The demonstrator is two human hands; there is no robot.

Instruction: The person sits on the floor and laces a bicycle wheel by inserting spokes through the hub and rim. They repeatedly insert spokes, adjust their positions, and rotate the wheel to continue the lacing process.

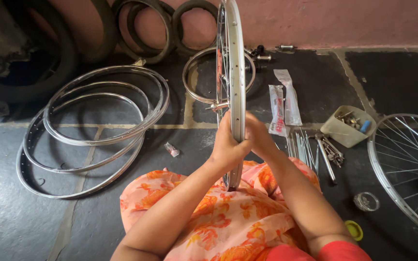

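Note:
A spoked bicycle wheel (235,58) stands upright, edge-on to me, its lower rim resting in my lap on orange flowered cloth (218,217). My left hand (228,145) presses against the left side of the rim and my right hand (260,137) against the right side, both clasped around it near its lower part. The hub and axle (217,105) stick out to the left, just above my left hand.
Several bare rims (97,125) lie on the dark stone floor at left; tyres (151,29) lean on the pink wall. Another spoked wheel (407,164) lies at right. Loose spokes (303,147), plastic packets (284,104), a parts box (347,126), a small jar (366,201) and yellow lid (354,229) lie nearby.

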